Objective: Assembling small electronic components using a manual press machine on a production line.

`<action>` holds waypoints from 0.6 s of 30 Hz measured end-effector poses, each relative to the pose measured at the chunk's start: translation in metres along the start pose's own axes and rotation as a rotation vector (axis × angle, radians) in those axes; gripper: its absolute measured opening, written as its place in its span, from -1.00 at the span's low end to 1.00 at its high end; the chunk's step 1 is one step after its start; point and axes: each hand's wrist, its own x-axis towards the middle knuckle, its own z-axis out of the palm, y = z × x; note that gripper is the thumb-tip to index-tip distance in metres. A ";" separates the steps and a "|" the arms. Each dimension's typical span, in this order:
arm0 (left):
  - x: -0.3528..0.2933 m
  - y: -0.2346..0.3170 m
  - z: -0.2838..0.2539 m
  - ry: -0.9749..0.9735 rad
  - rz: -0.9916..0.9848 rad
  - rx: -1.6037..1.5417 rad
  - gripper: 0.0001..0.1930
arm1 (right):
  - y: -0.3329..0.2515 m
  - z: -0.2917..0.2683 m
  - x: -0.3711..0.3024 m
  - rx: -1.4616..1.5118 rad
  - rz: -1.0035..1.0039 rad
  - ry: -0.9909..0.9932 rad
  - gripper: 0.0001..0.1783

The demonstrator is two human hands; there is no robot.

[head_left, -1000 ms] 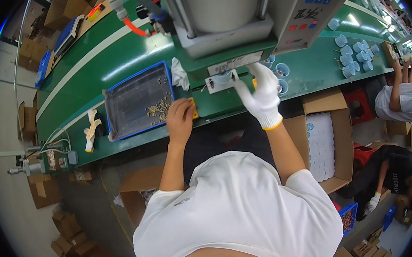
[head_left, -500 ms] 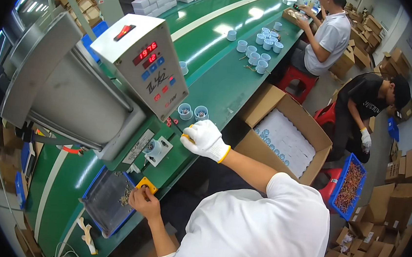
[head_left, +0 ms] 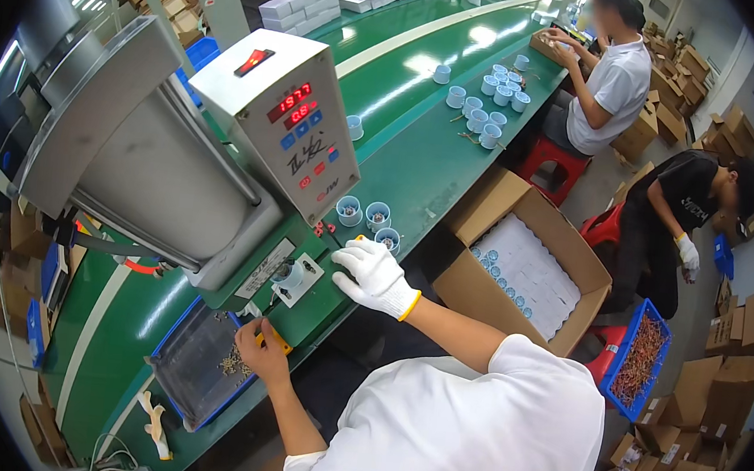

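Observation:
My bare left hand (head_left: 263, 351) is at the near edge of the machine base, its fingers curled over a small yellow block (head_left: 282, 342), which they partly cover. My right hand (head_left: 377, 277), in a white glove with a yellow cuff, lies over the bench edge with thumb and fingers apart. Past its fingertips shows a bit of a yellow thing (head_left: 360, 239), mostly hidden by the glove. Beside that hand are three light blue cups (head_left: 349, 211) with small parts inside. Another blue cup (head_left: 287, 272) sits under the press head, next to a white plate (head_left: 299, 281).
A grey press (head_left: 160, 154) with a white control box (head_left: 288, 120) rises on the left. A blue-rimmed tray (head_left: 195, 368) holds small metal pieces. More cups (head_left: 491, 136) stand along the bench. An open carton (head_left: 453, 287) is at right. Two people work beyond.
My right hand has opened out and drawn slightly back from the cups; a third cup now shows beside it. My left fingers cover more of the yellow block. The whole view has shifted slightly.

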 end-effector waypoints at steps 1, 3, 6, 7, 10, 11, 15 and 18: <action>0.000 0.000 0.001 0.004 -0.005 0.004 -0.84 | 0.004 0.002 0.000 0.008 -0.003 -0.001 -0.72; -0.002 -0.004 0.003 -0.003 0.000 0.018 -0.86 | 0.006 0.003 0.001 0.006 -0.007 -0.035 -0.74; -0.004 -0.009 0.004 0.002 0.001 -0.003 -0.88 | 0.010 0.002 0.006 -0.004 0.032 -0.106 -0.77; -0.004 -0.010 0.004 0.003 -0.003 0.000 -0.88 | 0.010 0.000 0.010 -0.020 0.071 -0.161 -0.77; -0.003 -0.011 0.005 -0.004 0.015 -0.008 -0.89 | 0.003 -0.005 0.016 -0.053 0.132 -0.248 -0.74; -0.003 -0.009 0.006 0.002 0.022 -0.005 -0.89 | 0.002 -0.006 0.016 -0.063 0.143 -0.266 -0.75; -0.004 -0.011 0.006 0.012 0.000 -0.011 -0.88 | 0.004 -0.012 0.017 0.025 0.113 -0.191 -0.75; -0.006 -0.015 0.001 0.031 0.010 0.018 -0.88 | 0.004 -0.020 0.015 -0.068 0.120 -0.202 -0.80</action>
